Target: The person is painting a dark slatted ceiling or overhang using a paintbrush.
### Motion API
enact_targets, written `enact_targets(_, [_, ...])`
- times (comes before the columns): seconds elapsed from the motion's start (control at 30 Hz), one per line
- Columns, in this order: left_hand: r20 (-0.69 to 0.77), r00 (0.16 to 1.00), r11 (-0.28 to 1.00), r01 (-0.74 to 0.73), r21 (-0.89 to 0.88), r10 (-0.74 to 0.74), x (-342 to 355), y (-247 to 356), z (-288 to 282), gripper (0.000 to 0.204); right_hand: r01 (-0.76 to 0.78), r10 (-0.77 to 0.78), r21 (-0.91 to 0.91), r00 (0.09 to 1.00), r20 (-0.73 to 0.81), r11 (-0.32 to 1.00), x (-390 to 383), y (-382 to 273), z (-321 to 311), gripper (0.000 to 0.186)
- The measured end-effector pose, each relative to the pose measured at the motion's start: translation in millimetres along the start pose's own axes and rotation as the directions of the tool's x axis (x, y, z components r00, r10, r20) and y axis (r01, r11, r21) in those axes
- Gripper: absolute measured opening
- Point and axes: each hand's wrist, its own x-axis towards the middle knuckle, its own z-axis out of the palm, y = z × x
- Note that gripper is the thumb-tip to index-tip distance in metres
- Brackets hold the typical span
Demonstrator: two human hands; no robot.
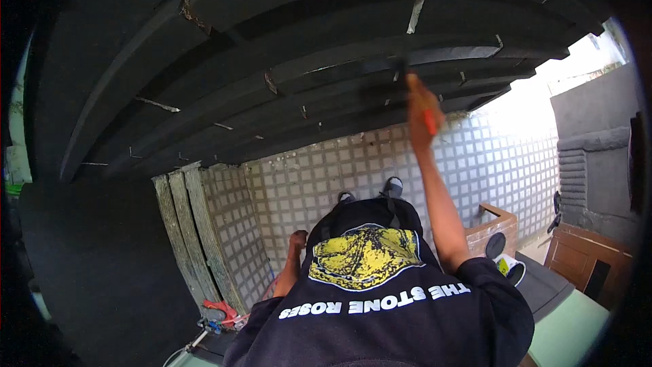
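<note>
My right hand [424, 117] reaches forward, closed round a tool with an orange-red handle [430, 123]. The tool's far end is dark and blurred against the black surface, so its kind is unclear. Before it stretches a large black stepped surface [326, 41] with long ridges and several short pale strips across them. My left hand [297, 238] hangs low at my left side, over the tiled floor, touching nothing visible. It is small and dim in the picture, and how its fingers lie does not show.
Weathered wooden boards [187, 231] stand at the left, with a red item [223, 311] near their lower end. A brown wooden piece [492, 228] and a white-and-yellow container [509, 269] are at the right. Pale checked tiles [326, 163] cover the floor; a grey wall [598, 115] rises far right.
</note>
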Motion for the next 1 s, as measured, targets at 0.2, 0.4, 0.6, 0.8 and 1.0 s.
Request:
enact_targets(0.2, [0.085,0.974,0.973,0.219,-0.075,-0.212,-9,5,11,0.028,-0.102,0.081,-0.115,0.982,-0.173,0.988,8,24,-28,0.033])
enact_targets(0.4, [0.192,0.613,0.416,0.702,-0.578,-0.767,11,34,-4,0.030,0.032,-0.032,0.026,0.999,0.000,0.999,-32,-65,53,0.033])
enact_targets(0.6, [0.222,0.562,0.358,0.734,-0.577,-0.796,5,23,10,0.027,-0.130,-0.041,0.483,0.944,0.328,0.866,-58,-115,90,0.035])
enact_targets(0.8, [0.192,0.742,0.663,0.664,-0.347,-0.643,-20,23,14,0.027,-0.021,-0.078,0.387,0.968,0.239,0.922,-49,-78,83,0.032])
enact_targets(1.0, [0.129,0.828,0.782,0.558,-0.276,-0.546,-30,18,9,0.030,-0.061,0.058,0.135,0.998,0.023,0.989,-41,-31,17,0.029])
